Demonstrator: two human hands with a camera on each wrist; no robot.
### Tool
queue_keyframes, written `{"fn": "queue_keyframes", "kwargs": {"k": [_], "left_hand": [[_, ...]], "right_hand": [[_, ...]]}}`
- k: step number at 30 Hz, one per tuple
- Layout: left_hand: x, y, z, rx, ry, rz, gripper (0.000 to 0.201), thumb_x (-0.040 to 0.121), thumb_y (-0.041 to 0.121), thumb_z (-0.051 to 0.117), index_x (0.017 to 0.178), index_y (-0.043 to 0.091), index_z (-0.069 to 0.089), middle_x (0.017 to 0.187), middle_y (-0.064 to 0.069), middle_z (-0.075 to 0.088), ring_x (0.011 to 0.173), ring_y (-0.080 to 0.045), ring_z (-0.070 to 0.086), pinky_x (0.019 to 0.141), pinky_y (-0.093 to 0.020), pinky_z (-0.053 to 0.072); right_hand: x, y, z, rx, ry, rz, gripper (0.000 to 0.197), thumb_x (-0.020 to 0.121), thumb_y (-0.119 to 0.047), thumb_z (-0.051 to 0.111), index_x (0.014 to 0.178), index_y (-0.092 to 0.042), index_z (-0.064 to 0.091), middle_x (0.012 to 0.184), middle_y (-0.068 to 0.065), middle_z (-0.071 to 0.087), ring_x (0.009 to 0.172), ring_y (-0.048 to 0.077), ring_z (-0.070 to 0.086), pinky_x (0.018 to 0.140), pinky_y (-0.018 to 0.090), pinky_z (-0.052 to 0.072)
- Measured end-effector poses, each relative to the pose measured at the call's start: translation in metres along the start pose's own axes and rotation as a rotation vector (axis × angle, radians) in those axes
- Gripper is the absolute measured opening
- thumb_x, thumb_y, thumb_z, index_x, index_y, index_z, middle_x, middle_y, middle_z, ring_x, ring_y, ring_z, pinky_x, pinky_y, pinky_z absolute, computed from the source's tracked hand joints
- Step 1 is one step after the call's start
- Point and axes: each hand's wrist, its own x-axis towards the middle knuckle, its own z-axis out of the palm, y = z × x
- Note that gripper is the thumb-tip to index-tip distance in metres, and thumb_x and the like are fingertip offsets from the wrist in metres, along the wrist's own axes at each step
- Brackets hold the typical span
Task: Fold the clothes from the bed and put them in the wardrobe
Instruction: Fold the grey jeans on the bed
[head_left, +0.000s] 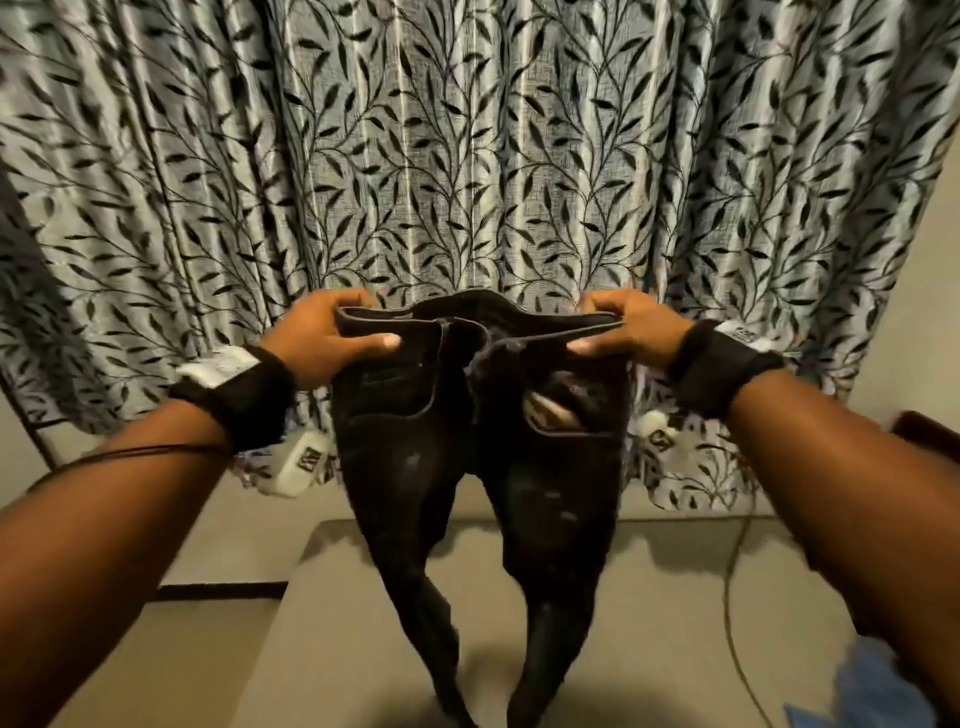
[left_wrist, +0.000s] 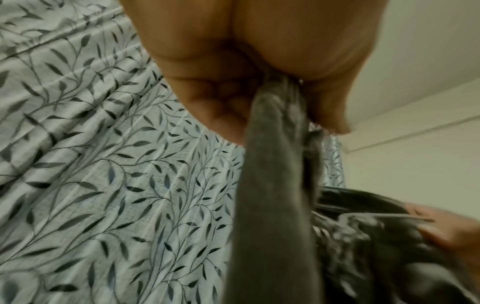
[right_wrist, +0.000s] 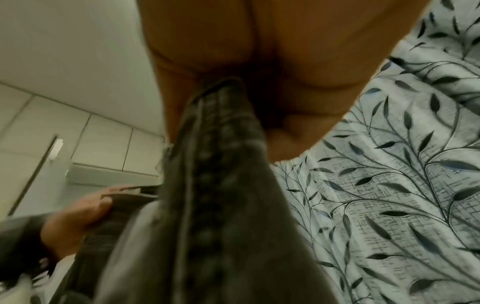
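Note:
A pair of black trousers (head_left: 478, 457) hangs in the air in front of me, waistband up and both legs dangling toward the bed (head_left: 649, 623). My left hand (head_left: 327, 335) grips the left end of the waistband, thumb on the near side. At the other end my right hand (head_left: 618, 325) holds the waistband the same way. In the left wrist view the dark cloth (left_wrist: 272, 185) runs out from between the curled fingers (left_wrist: 228, 98). The right wrist view shows the trousers' seam (right_wrist: 207, 185) clamped under my right hand (right_wrist: 275, 115), with my left hand (right_wrist: 78, 218) beyond it.
A leaf-patterned curtain (head_left: 467, 156) fills the background close behind the trousers. The beige bed surface lies below, with a thin cord (head_left: 732, 597) across it and a blue garment (head_left: 872, 691) at the lower right. A dark wooden edge (head_left: 924, 431) shows at the right.

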Motion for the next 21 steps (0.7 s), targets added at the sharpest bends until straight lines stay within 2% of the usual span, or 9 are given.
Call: {"fn": "queue_keyframes", "kwargs": {"k": [2, 5, 6, 8, 10, 12, 17, 19, 21], "left_hand": [[0.002, -0.017, -0.019, -0.114, 0.100, 0.009, 0.012, 0.090, 0.016, 0.074, 0.083, 0.019, 0.064, 0.065, 0.016, 0.068, 0.062, 0.005, 0.061, 0.060, -0.008, 0.046], [0.017, -0.054, -0.012, -0.045, 0.245, -0.182, 0.029, 0.092, 0.038, 0.072, 0.072, 0.017, 0.066, 0.066, 0.005, 0.069, 0.072, -0.023, 0.067, 0.063, -0.024, 0.048], [0.021, -0.057, -0.004, -0.059, 0.259, -0.242, 0.032, 0.091, 0.043, 0.071, 0.074, 0.016, 0.068, 0.076, -0.005, 0.072, 0.083, -0.032, 0.070, 0.070, -0.029, 0.048], [0.028, -0.060, 0.018, -0.059, 0.255, -0.403, 0.027, 0.099, 0.036, 0.060, 0.102, 0.013, 0.073, 0.110, -0.015, 0.073, 0.109, -0.034, 0.067, 0.087, -0.034, 0.050], [0.029, -0.057, 0.030, 0.050, 0.258, -0.446, 0.030, 0.104, 0.023, 0.049, 0.123, 0.011, 0.068, 0.127, -0.013, 0.068, 0.119, -0.032, 0.062, 0.096, -0.034, 0.048], [0.031, -0.060, 0.036, 0.114, 0.280, -0.485, 0.027, 0.100, 0.018, 0.054, 0.118, 0.007, 0.071, 0.126, -0.014, 0.068, 0.118, -0.034, 0.062, 0.098, -0.035, 0.048], [0.028, -0.080, 0.025, 0.232, 0.336, -0.384, 0.007, 0.091, 0.030, 0.069, 0.096, 0.025, 0.068, 0.105, -0.005, 0.073, 0.101, -0.029, 0.066, 0.093, -0.036, 0.053], [0.021, -0.077, 0.021, 0.294, 0.345, -0.259, 0.015, 0.090, 0.030, 0.069, 0.104, 0.027, 0.066, 0.107, -0.006, 0.070, 0.104, -0.031, 0.065, 0.093, -0.040, 0.053], [0.008, -0.072, 0.029, 0.406, 0.270, -0.056, 0.053, 0.081, 0.026, 0.073, 0.131, 0.031, 0.056, 0.136, -0.008, 0.055, 0.127, -0.034, 0.052, 0.108, -0.048, 0.044]], "right_hand": [[-0.004, 0.006, -0.018, 0.168, 0.003, -0.018, 0.031, 0.076, 0.003, 0.079, 0.070, -0.022, 0.061, 0.066, -0.003, 0.058, 0.063, 0.012, 0.056, 0.062, 0.024, 0.050], [0.020, 0.020, -0.008, -0.008, 0.313, 0.096, 0.016, 0.084, -0.011, 0.077, 0.095, -0.001, 0.070, 0.085, 0.013, 0.064, 0.083, 0.024, 0.060, 0.085, 0.045, 0.053], [0.031, 0.027, 0.000, -0.187, 0.360, 0.175, 0.018, 0.088, -0.015, 0.074, 0.098, -0.001, 0.072, 0.091, 0.013, 0.066, 0.088, 0.024, 0.061, 0.089, 0.043, 0.052], [0.040, 0.033, 0.021, -0.449, 0.424, 0.251, 0.013, 0.093, -0.017, 0.068, 0.095, -0.006, 0.073, 0.095, 0.013, 0.069, 0.093, 0.026, 0.064, 0.085, 0.033, 0.049], [0.040, 0.035, 0.039, -0.319, 0.541, 0.275, 0.006, 0.086, -0.014, 0.071, 0.091, -0.017, 0.072, 0.098, 0.007, 0.070, 0.096, 0.026, 0.065, 0.085, 0.029, 0.051], [0.034, 0.032, 0.052, -0.170, 0.595, 0.236, 0.018, 0.083, -0.010, 0.071, 0.098, -0.020, 0.074, 0.099, 0.001, 0.070, 0.092, 0.019, 0.064, 0.088, 0.025, 0.052], [0.010, 0.025, 0.043, -0.112, 0.449, 0.059, 0.022, 0.088, 0.001, 0.067, 0.092, -0.019, 0.075, 0.095, -0.003, 0.072, 0.091, 0.016, 0.068, 0.086, 0.029, 0.055], [0.002, 0.028, 0.042, -0.079, 0.401, 0.003, 0.031, 0.087, 0.009, 0.064, 0.084, -0.021, 0.072, 0.090, -0.004, 0.071, 0.084, 0.009, 0.066, 0.080, 0.024, 0.054], [-0.004, 0.023, 0.049, -0.026, 0.401, -0.076, 0.037, 0.086, 0.012, 0.063, 0.079, -0.024, 0.069, 0.083, -0.005, 0.069, 0.073, -0.002, 0.064, 0.072, 0.015, 0.050]]}}
